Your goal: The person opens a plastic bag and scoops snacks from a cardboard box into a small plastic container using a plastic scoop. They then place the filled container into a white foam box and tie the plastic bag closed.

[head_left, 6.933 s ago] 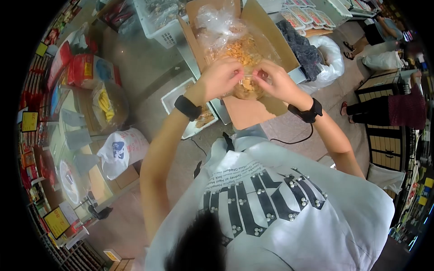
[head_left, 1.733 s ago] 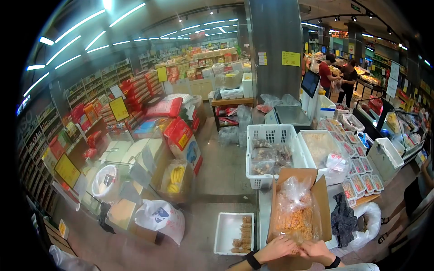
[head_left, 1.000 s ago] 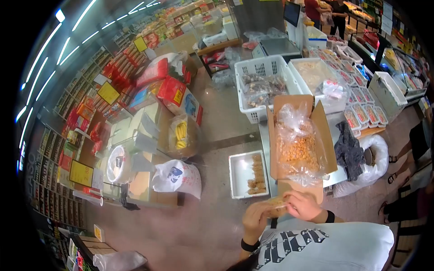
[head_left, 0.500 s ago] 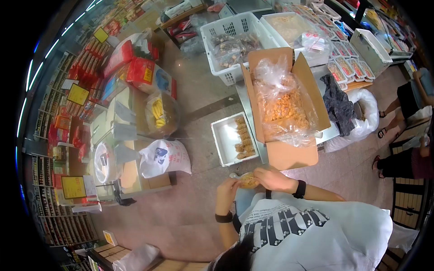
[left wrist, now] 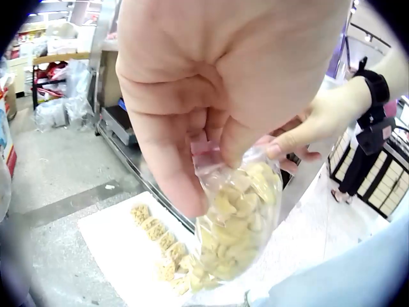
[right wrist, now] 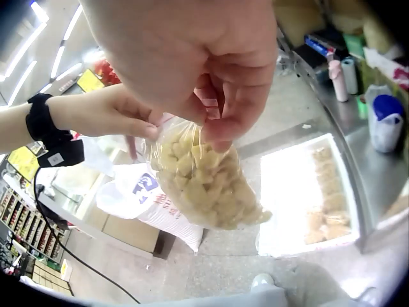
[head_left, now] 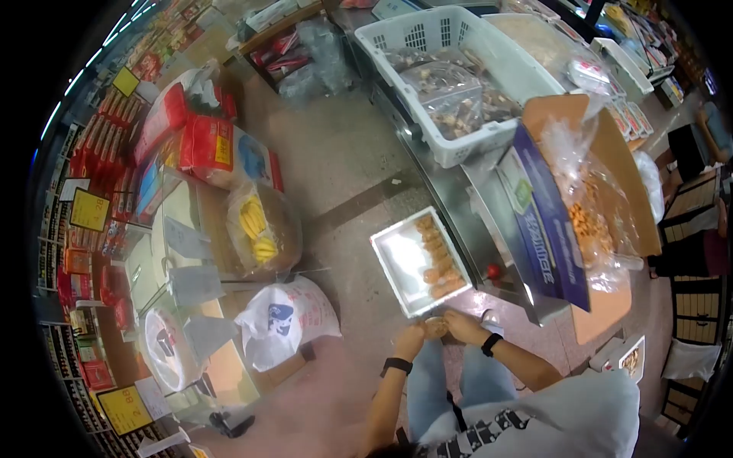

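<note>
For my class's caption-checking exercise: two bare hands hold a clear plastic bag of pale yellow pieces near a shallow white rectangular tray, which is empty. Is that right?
Not quite: the shallow white rectangular tray is not empty; the head view shows a row of small golden-brown packets inside. The left hand and right hand do hold the clear plastic bag near it.

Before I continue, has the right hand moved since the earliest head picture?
Yes: the right hand, then over the cardboard box, is now left of it, near the white tray.
</note>
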Available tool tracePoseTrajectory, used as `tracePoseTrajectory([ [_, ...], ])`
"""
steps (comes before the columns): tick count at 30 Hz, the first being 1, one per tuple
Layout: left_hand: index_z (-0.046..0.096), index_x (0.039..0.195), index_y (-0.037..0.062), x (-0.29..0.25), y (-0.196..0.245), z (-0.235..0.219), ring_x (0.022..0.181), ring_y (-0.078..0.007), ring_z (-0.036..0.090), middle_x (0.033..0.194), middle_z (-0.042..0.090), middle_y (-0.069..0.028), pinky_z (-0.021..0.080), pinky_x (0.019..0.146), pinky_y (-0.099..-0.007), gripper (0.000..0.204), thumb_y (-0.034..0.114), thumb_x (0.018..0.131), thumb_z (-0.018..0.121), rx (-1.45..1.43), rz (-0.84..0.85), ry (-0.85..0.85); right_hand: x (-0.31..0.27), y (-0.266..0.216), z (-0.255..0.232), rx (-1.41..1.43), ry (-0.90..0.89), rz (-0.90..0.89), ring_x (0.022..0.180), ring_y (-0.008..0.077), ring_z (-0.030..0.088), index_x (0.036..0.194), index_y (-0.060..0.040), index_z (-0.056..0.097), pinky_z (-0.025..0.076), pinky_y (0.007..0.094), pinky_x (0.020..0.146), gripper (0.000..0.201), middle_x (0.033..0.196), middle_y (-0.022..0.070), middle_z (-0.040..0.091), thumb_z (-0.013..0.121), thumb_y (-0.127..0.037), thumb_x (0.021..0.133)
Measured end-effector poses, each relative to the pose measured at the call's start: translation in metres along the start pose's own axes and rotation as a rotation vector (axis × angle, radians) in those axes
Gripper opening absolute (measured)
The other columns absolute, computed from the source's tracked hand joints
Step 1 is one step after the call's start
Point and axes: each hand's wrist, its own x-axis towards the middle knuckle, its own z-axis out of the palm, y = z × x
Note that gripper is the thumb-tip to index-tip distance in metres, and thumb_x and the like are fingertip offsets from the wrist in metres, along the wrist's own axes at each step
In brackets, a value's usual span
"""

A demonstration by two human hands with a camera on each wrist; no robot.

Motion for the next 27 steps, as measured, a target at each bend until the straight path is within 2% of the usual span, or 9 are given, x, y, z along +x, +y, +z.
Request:
tracePoseTrajectory([
  [6,0.055,0.094,0.0020,0.111,-0.139,0.108,0.073,-0.0355,0.064,0.093,0.060,-0.0175,0.053,0.061,-0.0456,0.015,0.004,0.081,0.048,0.007,-0.100,-0.153,0.125,0.094,0.077,0.010,-0.032,0.290,0.097,0.0286,0.060,0.114,-0.0049,0.055,0.050,0.0378,0.076,0.031,0.103,0.0143,0.060,0.048,-0.007,0.083],
  [7,0.055,0.095,0.0030,0.132,-0.156,0.123,0.073,-0.0344,0.064,0.092,0.060,-0.0163,0.053,0.060,-0.0443,0.015,0.004,0.082,0.047,0.024,-0.082,-0.131,0.142,0.140,0.111,-0.219,0.103,0.008,0.084,0.0300,0.062,0.105,-0.0033,0.054,0.052,0.0381,0.065,0.027,0.101,0.0148,0.060,0.053,-0.007,0.078],
  [10,0.055,0.095,0.0024,0.193,-0.198,0.171,0.072,-0.0271,0.063,0.090,0.058,-0.0120,0.053,0.057,-0.0386,0.016,0.006,0.081,0.049,0.084,-0.013,-0.114,0.193,0.195,0.136,-0.104,0.062,0.245,0.079,0.0329,0.061,0.101,-0.0079,0.056,0.048,0.0418,0.067,0.017,0.090,0.0149,0.061,0.050,-0.018,0.089],
  [16,0.052,0.096,0.0018,0.262,-0.268,0.273,0.078,-0.0257,0.064,0.099,0.055,-0.0173,0.054,0.060,-0.0347,0.017,0.000,0.079,0.049,0.010,-0.051,-0.026,0.254,0.296,0.196,-0.094,0.120,0.207,0.079,0.0283,0.062,0.090,-0.0053,0.057,0.049,0.0366,0.062,0.010,0.088,0.0116,0.060,0.054,-0.014,0.086],
  [19,0.051,0.102,-0.0026,0.276,-0.283,0.309,0.077,-0.0365,0.061,0.095,0.058,-0.0193,0.051,0.065,-0.0423,0.018,0.000,0.084,0.046,-0.195,-0.146,0.011,0.269,0.330,0.225,0.020,0.265,0.135,0.079,0.0287,0.062,0.091,-0.0043,0.056,0.049,0.0359,0.062,0.009,0.088,0.0127,0.059,0.054,-0.012,0.087],
  [21,0.049,0.108,-0.0048,0.287,-0.294,0.348,0.076,-0.0378,0.061,0.095,0.059,-0.0204,0.051,0.065,-0.0428,0.022,0.003,0.087,0.046,-0.248,-0.143,0.155,0.280,0.379,0.269,0.841,0.340,0.221,0.080,0.0286,0.062,0.094,-0.0029,0.057,0.049,0.0352,0.062,0.010,0.088,0.0136,0.059,0.052,-0.010,0.088],
  [23,0.046,0.117,-0.0066,0.280,-0.303,0.387,0.089,-0.0368,0.060,0.101,0.060,-0.0208,0.050,0.070,-0.0434,0.031,0.003,0.088,0.046,-0.276,-0.115,0.157,0.275,0.408,0.295,0.944,0.275,0.252,0.079,0.0284,0.062,0.096,-0.0017,0.058,0.049,0.0351,0.062,0.012,0.090,0.0144,0.059,0.051,-0.008,0.088],
  [26,0.046,0.115,-0.0061,0.265,-0.295,0.418,0.101,-0.0360,0.056,0.110,0.059,-0.0212,0.049,0.078,-0.0424,0.030,0.002,0.086,0.047,-0.306,-0.050,0.069,0.254,0.391,0.261,0.001,0.026,0.249,0.074,0.0276,0.063,0.100,0.0000,0.060,0.050,0.0358,0.059,0.017,0.094,0.0154,0.060,0.050,-0.006,0.088],
  [27,0.047,0.114,-0.0058,0.257,-0.290,0.421,0.105,-0.0358,0.055,0.114,0.058,-0.0215,0.049,0.081,-0.0420,0.029,0.002,0.086,0.047,-0.315,-0.050,0.023,0.247,0.386,0.253,-0.271,-0.006,0.032,0.071,0.0281,0.063,0.100,-0.0018,0.060,0.050,0.0363,0.057,0.019,0.098,0.0148,0.062,0.053,-0.006,0.083],
])
